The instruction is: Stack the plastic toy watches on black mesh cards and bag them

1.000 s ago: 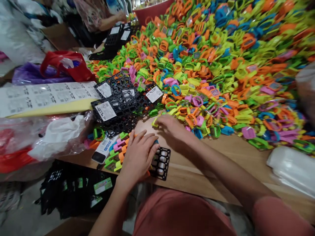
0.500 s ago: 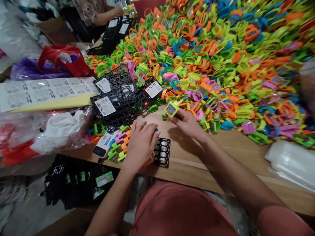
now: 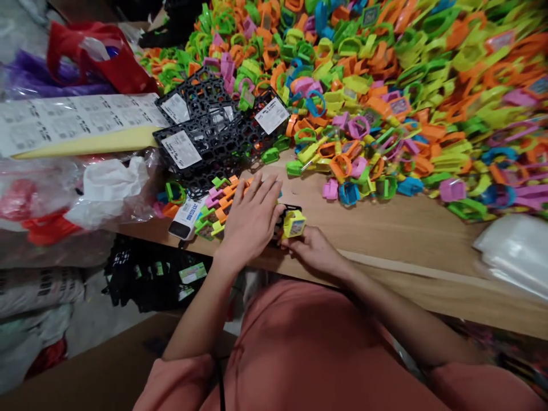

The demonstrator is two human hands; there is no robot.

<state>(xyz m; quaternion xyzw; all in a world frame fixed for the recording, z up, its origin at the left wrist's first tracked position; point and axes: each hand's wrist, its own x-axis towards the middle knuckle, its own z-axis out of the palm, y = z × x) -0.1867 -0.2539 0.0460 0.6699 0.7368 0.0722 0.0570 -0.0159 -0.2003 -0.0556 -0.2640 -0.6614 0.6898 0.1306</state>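
My left hand (image 3: 253, 220) lies flat with its fingers stretched over a black lattice tray (image 3: 293, 207) filled with rows of colourful toy watches (image 3: 219, 206). Much of the tray is hidden under that hand. At the tray's right end, my right hand (image 3: 317, 250) pinches a yellow toy watch (image 3: 294, 224) by its strap, its square face turned up. The watch is over or against the tray; whether it is seated there I cannot tell. A white and black boxlike object (image 3: 185, 220) lies left of the tray.
A large heap of toy watches (image 3: 377, 103) covers the table's back. Labelled black lattice trays (image 3: 205, 134) lie ahead to the left, near a label sheet (image 3: 77, 120) and plastic bags (image 3: 107, 188). Clear plastic sleeves (image 3: 514, 251) sit at the right.
My right hand has brought the yellow toy watch from beside the heap down toward me, to the tray's right end. My left hand stays on the tray. The view has tilted downward.
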